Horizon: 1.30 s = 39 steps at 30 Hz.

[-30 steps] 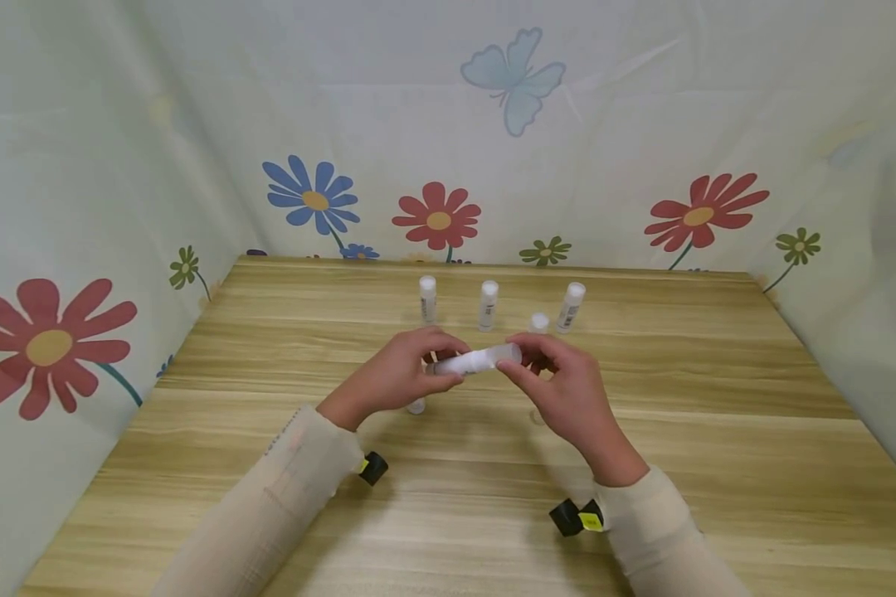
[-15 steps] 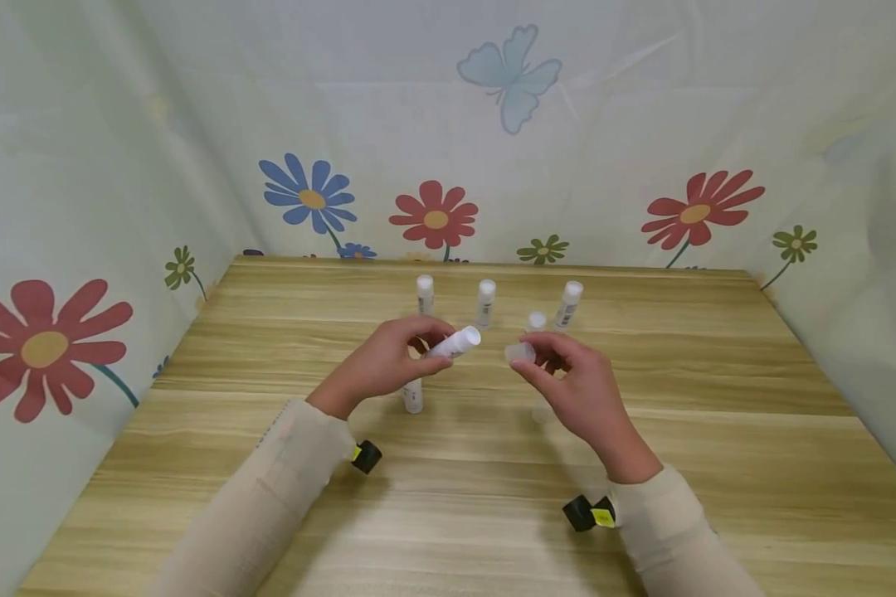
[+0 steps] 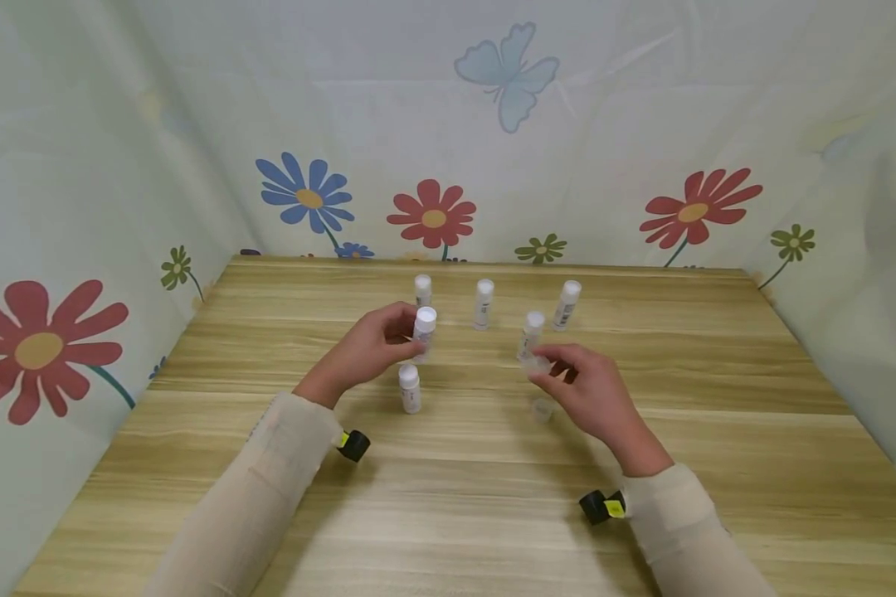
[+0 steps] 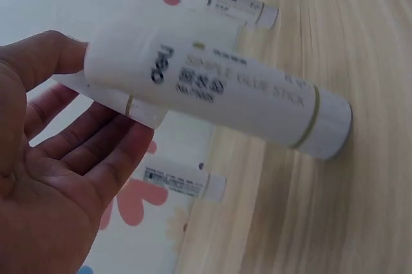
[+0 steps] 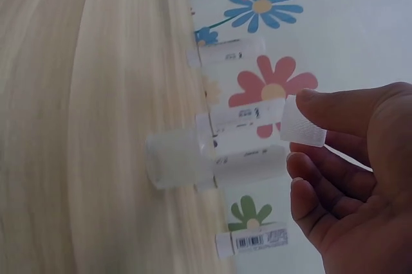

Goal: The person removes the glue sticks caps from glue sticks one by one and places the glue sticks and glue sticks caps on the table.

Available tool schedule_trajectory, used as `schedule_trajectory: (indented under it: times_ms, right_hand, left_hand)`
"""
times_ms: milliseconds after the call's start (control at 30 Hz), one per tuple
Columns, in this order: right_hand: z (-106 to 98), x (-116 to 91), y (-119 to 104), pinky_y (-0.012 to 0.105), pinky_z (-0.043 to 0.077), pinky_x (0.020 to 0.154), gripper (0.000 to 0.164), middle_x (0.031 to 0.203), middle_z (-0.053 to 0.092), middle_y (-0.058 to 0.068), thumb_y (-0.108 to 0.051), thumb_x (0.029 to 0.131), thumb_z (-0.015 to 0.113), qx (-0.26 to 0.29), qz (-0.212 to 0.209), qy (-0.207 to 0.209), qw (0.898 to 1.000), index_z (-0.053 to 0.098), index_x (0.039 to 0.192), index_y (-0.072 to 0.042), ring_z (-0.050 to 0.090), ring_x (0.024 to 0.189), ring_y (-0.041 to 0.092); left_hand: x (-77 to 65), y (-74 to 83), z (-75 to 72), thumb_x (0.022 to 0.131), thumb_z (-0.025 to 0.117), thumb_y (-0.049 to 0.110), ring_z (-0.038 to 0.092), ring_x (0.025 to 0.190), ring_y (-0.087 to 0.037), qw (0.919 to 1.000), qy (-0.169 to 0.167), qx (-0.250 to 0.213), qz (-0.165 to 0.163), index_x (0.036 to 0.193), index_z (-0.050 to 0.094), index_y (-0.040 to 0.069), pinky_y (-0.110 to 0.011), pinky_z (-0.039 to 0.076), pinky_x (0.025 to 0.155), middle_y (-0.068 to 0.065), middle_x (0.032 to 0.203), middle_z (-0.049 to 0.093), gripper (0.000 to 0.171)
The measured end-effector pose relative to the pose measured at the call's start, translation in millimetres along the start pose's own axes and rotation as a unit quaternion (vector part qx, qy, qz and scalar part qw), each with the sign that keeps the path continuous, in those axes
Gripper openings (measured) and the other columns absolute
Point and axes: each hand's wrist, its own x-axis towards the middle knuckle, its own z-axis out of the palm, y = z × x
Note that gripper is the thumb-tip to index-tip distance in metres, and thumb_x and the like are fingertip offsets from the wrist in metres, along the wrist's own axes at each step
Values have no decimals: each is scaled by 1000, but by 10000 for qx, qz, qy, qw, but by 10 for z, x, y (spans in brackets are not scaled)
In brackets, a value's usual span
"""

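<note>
My left hand [image 3: 366, 348] grips a white glue stick [image 3: 424, 330] upright between thumb and fingers, above the table. In the left wrist view that stick is mostly hidden behind a nearer standing glue stick [image 4: 225, 97] with a printed label. My right hand [image 3: 593, 390] pinches a translucent ribbed cap [image 5: 302, 123] between thumb and fingertips. In the head view this held cap overlaps the foot of a standing glue stick [image 3: 532, 333]. A second translucent cap [image 3: 542, 409] stands on the table just below the right hand.
More white glue sticks stand upright farther back: one at the left [image 3: 422, 290], a middle one [image 3: 482, 305] and a right one [image 3: 567, 307]. The wooden table [image 3: 448, 514] meets a flower-printed curtain [image 3: 605, 124] at its back edge.
Stick and cap were joined a second ago and have come apart. My left hand has moved left and turned the glue stick upright; my right hand has carried the cap right and slightly down.
</note>
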Motion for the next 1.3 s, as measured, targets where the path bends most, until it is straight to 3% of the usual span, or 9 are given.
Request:
schedule_trajectory:
  times_ms: [300, 633, 1300]
  right_hand:
    - [12, 31, 156, 38, 53, 71, 32, 107, 70, 14, -13, 86, 73, -306, 218, -393, 9985, 69, 116, -5, 65, 86, 25]
    - [65, 71, 300, 37, 51, 71, 30, 107, 71, 13, -10, 86, 70, -624, 491, -864, 9931, 70, 115, -5, 65, 85, 23]
    - [126, 111, 355, 42, 53, 79, 34, 113, 68, 16, -7, 86, 70, -779, 429, -1373, 9865, 67, 119, -3, 65, 91, 24]
  left_hand:
    - [49, -256, -62, 90, 70, 17, 60, 111, -25, 9986, 136, -159, -485, 123, 55, 14, -41, 51, 97, -7, 120, 61, 37]
    - [57, -490, -45, 88, 71, 14, 61, 111, -23, 9985, 10, -181, -513, 118, 55, 12, -40, 51, 96, -8, 115, 62, 34]
    - [52, -583, -7, 91, 66, 10, 61, 107, -24, 9981, -151, -403, -436, 120, 55, 6, -35, 51, 92, -12, 116, 61, 31]
